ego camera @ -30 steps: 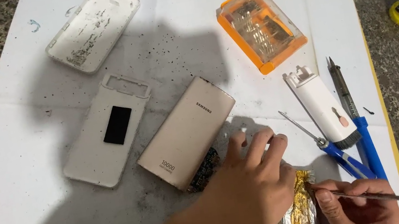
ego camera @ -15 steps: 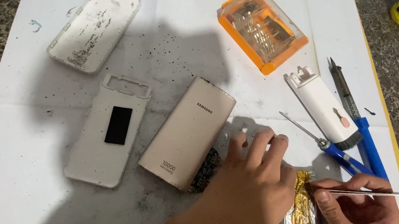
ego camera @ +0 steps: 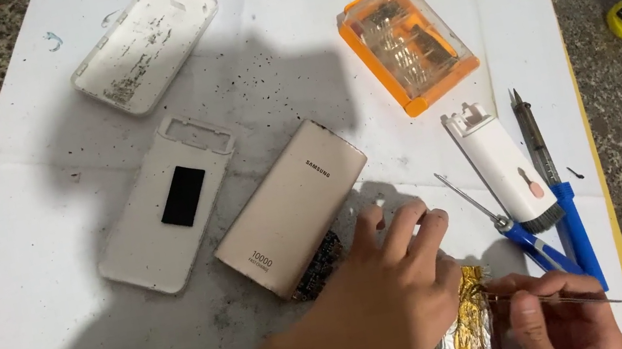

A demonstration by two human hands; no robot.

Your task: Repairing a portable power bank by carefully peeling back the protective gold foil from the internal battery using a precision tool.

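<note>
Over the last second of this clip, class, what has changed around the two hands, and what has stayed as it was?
Very little changed. The right hand keeps its grip on the thin metal tool, whose free end has tilted slightly between the pictures. The left hand still rests on the foil-wrapped piece. The gold power bank, both white shells, orange bit case and blue-handled tools have not moved.

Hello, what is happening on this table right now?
A person works over a white sheet. The left hand presses flat on a crinkled foil pack, and the right hand holds tweezers at its edge. A gold power bank, two white shells, an orange bit case and screwdrivers lie nearby.
</note>
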